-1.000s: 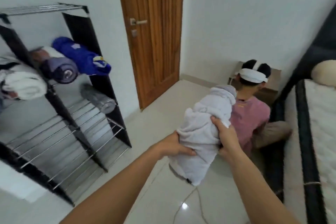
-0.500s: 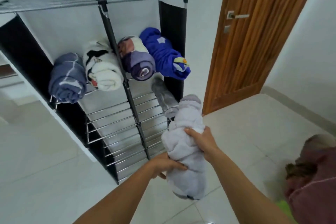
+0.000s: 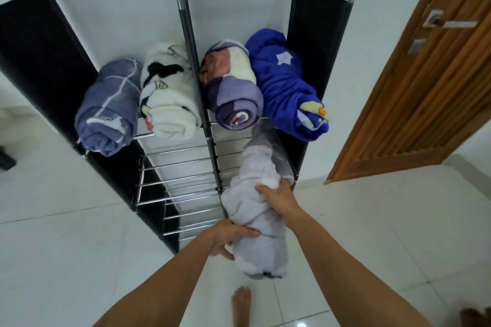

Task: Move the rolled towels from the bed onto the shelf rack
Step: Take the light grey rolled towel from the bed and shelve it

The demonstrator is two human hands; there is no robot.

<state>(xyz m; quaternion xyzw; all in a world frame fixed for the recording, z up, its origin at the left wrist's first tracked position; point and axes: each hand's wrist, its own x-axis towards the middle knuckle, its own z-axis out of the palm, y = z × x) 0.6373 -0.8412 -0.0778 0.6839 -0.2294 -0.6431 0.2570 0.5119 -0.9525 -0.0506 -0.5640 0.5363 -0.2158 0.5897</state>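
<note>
My left hand (image 3: 230, 239) and right hand (image 3: 279, 198) gripped the white towel (image 3: 255, 210) at the rack (image 3: 183, 162); its loose roll could unravel between bars.

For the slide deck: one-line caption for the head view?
Both hands, left hand and right hand, carry a pale rolled towel toward the shelf rack, where four rolled towels already rest.
</note>
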